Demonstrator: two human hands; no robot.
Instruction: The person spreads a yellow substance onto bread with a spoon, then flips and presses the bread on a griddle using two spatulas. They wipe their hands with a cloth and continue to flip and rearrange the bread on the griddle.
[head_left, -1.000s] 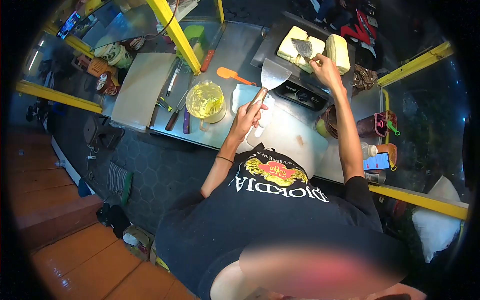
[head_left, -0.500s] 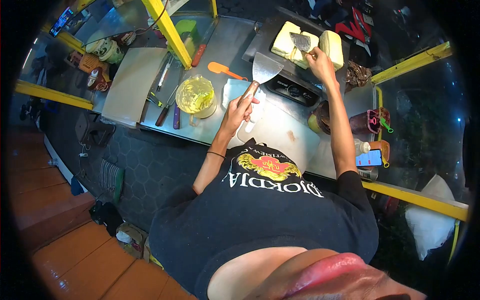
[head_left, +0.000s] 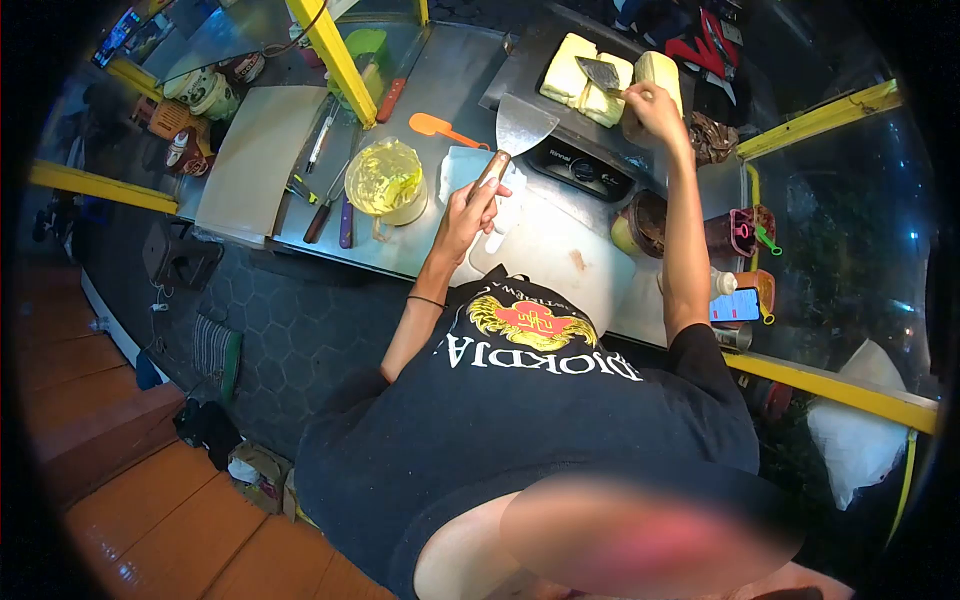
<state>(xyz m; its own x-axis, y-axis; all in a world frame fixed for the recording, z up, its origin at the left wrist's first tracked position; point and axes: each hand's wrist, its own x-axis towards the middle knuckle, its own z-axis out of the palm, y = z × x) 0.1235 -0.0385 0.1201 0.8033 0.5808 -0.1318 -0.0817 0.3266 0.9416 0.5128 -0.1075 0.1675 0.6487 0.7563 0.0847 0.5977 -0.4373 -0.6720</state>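
Note:
My left hand [head_left: 468, 217] is wrapped round the wooden handle of a wide metal scraper [head_left: 525, 122], its blade angled up toward the griddle [head_left: 530, 70]. My right hand [head_left: 658, 112] grips the handle of a smaller metal scraper [head_left: 598, 72]. That blade lies over the joint between two pale yellow bread blocks [head_left: 566, 68] sitting side by side on the griddle. Just right of them is another yellow bread block [head_left: 658, 75], partly behind my right hand.
Left of my left hand stands a plastic jug [head_left: 388, 185] smeared with yellow spread. An orange spatula [head_left: 435, 125] and several knives lie nearby. A white cutting board [head_left: 570, 265] is before me. Tubs [head_left: 640, 225] and a phone [head_left: 735, 305] stand right; a yellow post [head_left: 335, 60] rises left.
My right hand has shifted slightly right and away, and its scraper now lies more sideways over the bread. My left hand still holds the wide scraper, almost unmoved. The view has shifted slightly.

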